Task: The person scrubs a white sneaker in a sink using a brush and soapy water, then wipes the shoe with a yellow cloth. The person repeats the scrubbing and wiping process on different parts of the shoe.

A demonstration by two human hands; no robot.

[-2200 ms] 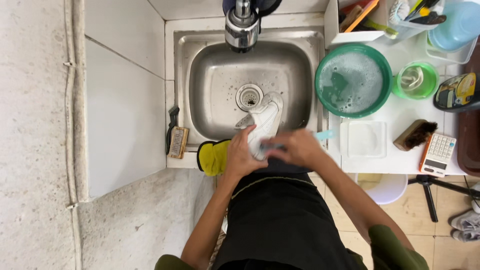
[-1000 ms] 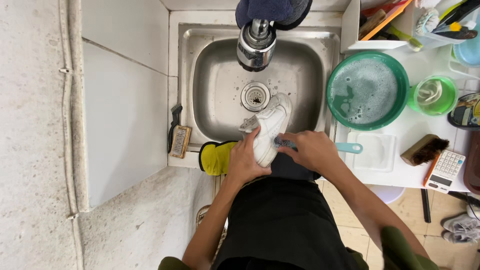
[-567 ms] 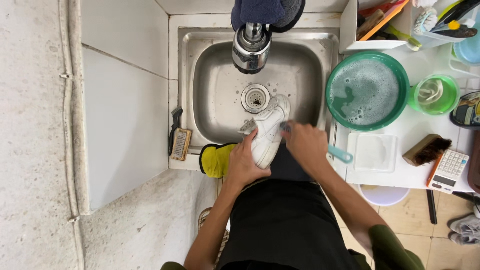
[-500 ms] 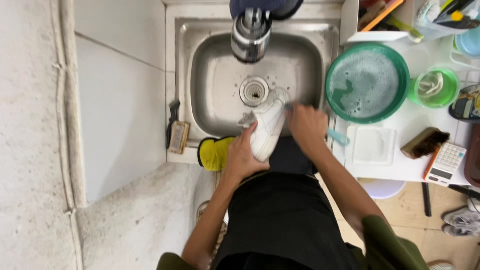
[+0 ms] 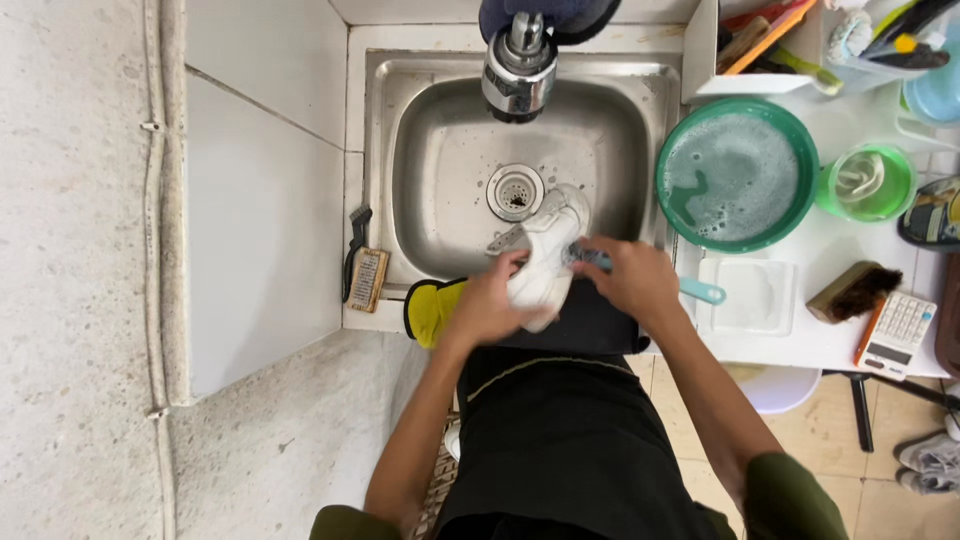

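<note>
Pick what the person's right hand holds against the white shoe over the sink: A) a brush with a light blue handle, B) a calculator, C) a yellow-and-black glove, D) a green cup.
A: the right hand grips a light blue-handled brush pressed to the white sneaker, which the left hand steadies above the steel sink.
</note>
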